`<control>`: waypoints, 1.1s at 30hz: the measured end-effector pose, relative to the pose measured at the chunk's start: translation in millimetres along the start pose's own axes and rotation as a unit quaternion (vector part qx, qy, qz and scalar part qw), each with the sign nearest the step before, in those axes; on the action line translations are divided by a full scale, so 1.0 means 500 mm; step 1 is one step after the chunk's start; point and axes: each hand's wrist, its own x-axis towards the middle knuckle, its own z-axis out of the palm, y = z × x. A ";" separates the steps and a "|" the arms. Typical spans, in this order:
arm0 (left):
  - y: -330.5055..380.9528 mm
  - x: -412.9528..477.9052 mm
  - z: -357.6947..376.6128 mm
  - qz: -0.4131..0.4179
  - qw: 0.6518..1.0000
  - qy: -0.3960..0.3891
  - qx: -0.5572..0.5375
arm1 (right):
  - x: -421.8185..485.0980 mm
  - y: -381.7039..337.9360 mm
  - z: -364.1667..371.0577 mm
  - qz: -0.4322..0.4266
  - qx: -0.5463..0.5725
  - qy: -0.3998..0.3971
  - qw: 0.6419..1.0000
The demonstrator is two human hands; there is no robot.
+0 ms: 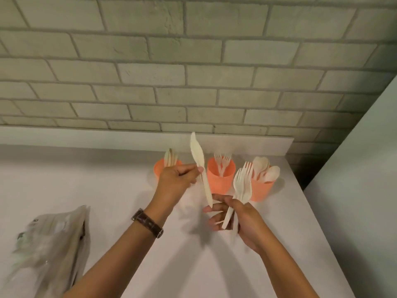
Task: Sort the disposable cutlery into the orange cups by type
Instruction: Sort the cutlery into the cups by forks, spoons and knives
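From the head view, we start at the counter [86, 179]. Its right edge runs diagonally from the far corner towards us, and a pale panel [365, 168] stands just beyond it. The far edge meets a low ledge [129, 138] under the brick wall [193, 72]. There's wide open white surface to the left of the hands, and more between the forearms on the near side. A crumpled bag [53, 250] lies at the near left, well apart from the action.

Three orange cups line up in the far right corner. The left cup [158, 169] holds knives [170, 157], and the middle cup [219, 181] has forks [222, 161] standing tines up. The right cup [261, 190], near the counter's edge, is full of spoons [266, 171].

Now the hands, both raised in front of the cups. The left hand [176, 183], with a watch [148, 222] on its wrist, pinches a knife [198, 162] at mid-handle between thumb and fingers. The blade points up and away, between the left and middle cups. The right hand [242, 220] has its palm turned inward and its fingers curled round a bundle of forks [242, 181], tines up, in front of the gap between the middle and right cups. The knife's lower tip sits just beside the right hand's fingers.
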 end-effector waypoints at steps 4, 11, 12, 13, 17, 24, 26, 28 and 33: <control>-0.003 0.077 -0.076 0.053 0.992 0.113 0.022 | 0.009 0.008 0.010 -0.011 -0.021 0.009 1.000; -0.081 0.147 -0.111 0.034 0.974 0.180 0.136 | -0.002 -0.004 0.024 -0.016 0.041 -0.012 0.999; -0.101 0.153 -0.112 0.020 0.971 0.172 0.166 | -0.004 -0.006 0.023 -0.014 0.052 -0.015 0.998; -0.117 0.156 -0.113 0.005 0.967 0.168 0.189 | -0.006 -0.010 0.023 -0.014 0.059 -0.019 0.998; -0.164 0.151 -0.115 -0.037 0.967 0.173 0.185 | -0.012 -0.017 0.018 -0.019 0.049 -0.008 0.999; -0.127 0.120 -0.094 0.013 0.964 0.149 0.221 | -0.011 -0.014 0.011 -0.031 0.015 0.016 0.999; -0.098 0.096 -0.072 0.042 0.969 0.123 0.211 | -0.012 -0.014 0.013 -0.037 0.002 0.031 0.999; -0.072 0.070 -0.048 0.073 0.975 0.094 0.186 | -0.013 -0.014 0.015 -0.039 -0.021 0.055 0.998; -0.033 0.010 -0.012 0.094 0.984 0.056 0.139 | -0.010 -0.006 0.009 -0.032 -0.039 0.166 0.985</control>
